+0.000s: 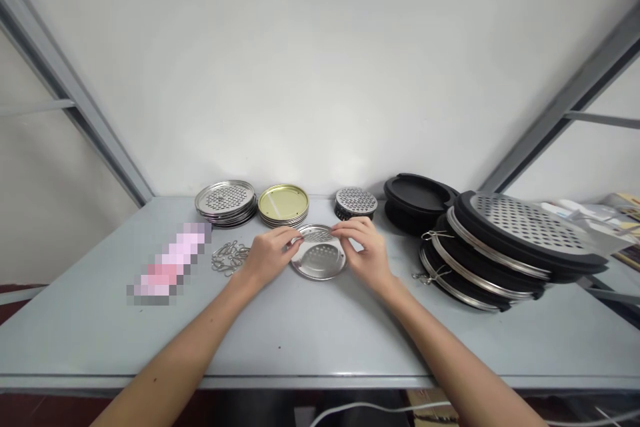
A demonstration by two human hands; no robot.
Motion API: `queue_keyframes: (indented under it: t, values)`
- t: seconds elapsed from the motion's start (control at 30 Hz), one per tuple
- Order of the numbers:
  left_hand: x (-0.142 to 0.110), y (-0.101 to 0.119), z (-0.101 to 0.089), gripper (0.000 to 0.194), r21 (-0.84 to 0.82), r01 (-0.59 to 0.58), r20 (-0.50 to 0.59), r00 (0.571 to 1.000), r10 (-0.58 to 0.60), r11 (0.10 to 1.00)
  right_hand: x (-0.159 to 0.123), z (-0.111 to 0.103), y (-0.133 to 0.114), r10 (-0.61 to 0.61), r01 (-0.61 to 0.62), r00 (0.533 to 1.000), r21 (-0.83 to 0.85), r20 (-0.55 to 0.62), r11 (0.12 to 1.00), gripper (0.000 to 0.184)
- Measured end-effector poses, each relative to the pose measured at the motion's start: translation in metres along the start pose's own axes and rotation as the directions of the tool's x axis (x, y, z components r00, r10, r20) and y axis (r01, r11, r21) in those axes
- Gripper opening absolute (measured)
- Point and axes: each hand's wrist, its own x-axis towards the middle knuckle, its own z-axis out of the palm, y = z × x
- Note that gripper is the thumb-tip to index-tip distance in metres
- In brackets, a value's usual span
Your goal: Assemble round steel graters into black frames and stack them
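Observation:
A small perforated metal disc is pinched from both sides over a larger perforated silver plate that lies flat on the grey table. My left hand grips the disc's left edge with thumb and fingertips. My right hand grips its right edge the same way. Both hands rest close over the plate's rim.
Behind stand a stack of perforated silver plates, a stack of gold lids, a small black perforated cup and a black ring holder. Assembled black units lean at right. Wire clips and a blurred pink patch lie left.

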Motion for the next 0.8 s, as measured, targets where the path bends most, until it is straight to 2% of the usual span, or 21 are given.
queue_keyframes:
  t: [0.17,0.37,0.47,0.63,0.8]
  values:
    - [0.000,-0.004,0.001,0.014,0.018,-0.015,-0.012,1.000,0.015,1.000,-0.005,0.006,0.000,-0.077,0.077,0.996,-0.003,0.055,0.997,0.023]
    - [0.002,-0.008,-0.004,0.015,0.023,0.029,0.011,1.000,-0.029,0.999,0.001,-0.004,0.012,0.057,-0.054,0.998,-0.108,0.026,0.993,0.015]
    - [0.002,-0.011,-0.004,0.014,0.011,0.070,0.056,0.996,-0.071,0.997,0.003,-0.011,0.020,0.097,-0.085,0.991,-0.126,0.091,0.988,0.008]
    - [0.000,-0.013,-0.003,0.013,0.028,0.096,0.151,0.984,-0.099,0.995,0.002,-0.015,0.026,0.116,-0.101,0.977,-0.092,0.178,0.991,0.013]
    - [0.001,-0.009,-0.006,0.014,0.045,0.137,0.306,0.941,-0.145,0.989,-0.002,-0.020,0.032,0.132,-0.114,0.948,-0.076,0.290,0.990,0.011]
